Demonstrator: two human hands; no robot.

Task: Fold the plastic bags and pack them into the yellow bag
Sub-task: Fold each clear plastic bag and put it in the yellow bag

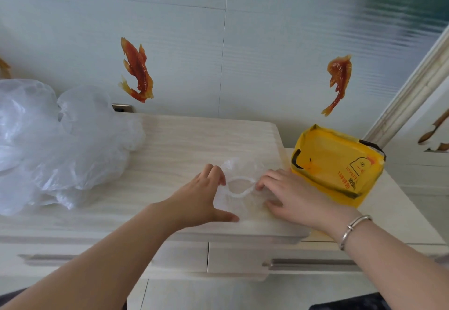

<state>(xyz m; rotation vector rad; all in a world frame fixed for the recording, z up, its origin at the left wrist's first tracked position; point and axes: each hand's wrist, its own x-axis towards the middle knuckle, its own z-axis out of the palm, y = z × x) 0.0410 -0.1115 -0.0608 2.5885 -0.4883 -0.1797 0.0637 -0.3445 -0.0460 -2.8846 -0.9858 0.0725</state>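
From the head camera, a small clear plastic bag (239,183) with a white gathered rim lies flat on the pale wood-grain counter (184,139), near its front right corner. The left hand (201,198) rests on the bag's left side, its fingers (216,172) curled and pinching the rim, thumb stretched out flat along the counter toward the front. The right hand (291,195) rests on the bag's right side, its fingers (264,179) bent down onto the rim at the opposite point, so the elastic opening sits stretched between the two hands; a silver bracelet (353,230) circles the right wrist. The yellow bag (337,161), printed with a duck, lies just beside the right hand on a lower surface to the right of the counter, its mouth open. A heap of crumpled clear plastic bags (60,139) fills the counter's left side, well apart from the hands. Orange fish stickers (137,70) decorate the wall behind.
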